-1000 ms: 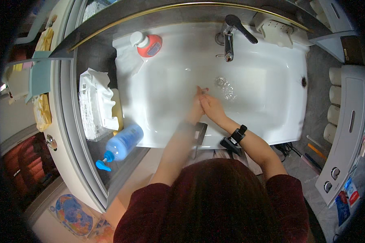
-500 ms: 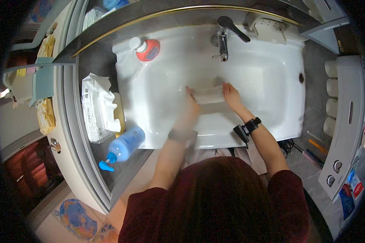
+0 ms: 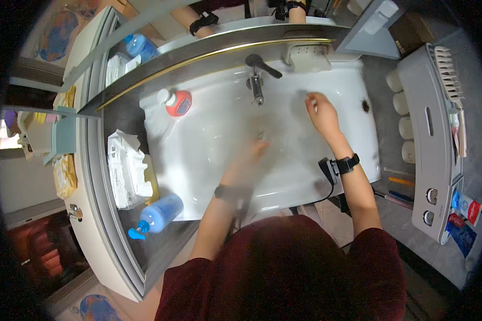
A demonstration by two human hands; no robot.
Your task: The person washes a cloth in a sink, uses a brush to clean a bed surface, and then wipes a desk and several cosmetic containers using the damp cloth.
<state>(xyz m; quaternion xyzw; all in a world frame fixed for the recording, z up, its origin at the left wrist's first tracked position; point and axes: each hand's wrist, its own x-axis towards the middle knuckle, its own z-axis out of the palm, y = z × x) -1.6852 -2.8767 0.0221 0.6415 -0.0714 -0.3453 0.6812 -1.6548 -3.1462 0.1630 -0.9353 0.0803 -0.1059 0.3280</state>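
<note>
My left hand [image 3: 256, 152] is smeared by motion low over the middle of the white sink [image 3: 198, 182], next to the drain [image 3: 261, 136]; whether it holds anything is hidden by the blur. To the right and farther back, my right hand [image 3: 324, 115] is raised above the basin with its fingers curled closed. A small whitish patch shows between its fingers, too small to name. The chrome faucet [image 3: 257, 88] with a dark lever stands at the sink's back edge, between and beyond my hands.
A red pump bottle [image 3: 178, 103] stands on the sink's back left corner. Left of the sink are a white wipes pack [image 3: 124, 171] and a blue pump bottle [image 3: 162, 213]. A white soap dish [image 3: 308, 58] sits at the back. On the right stands a grey organizer [image 3: 431, 128].
My hands have come apart; the pale sheet-like thing between them no longer shows. My right hand has lifted away to the right. The view has shifted, and the mirror now shows arms.
</note>
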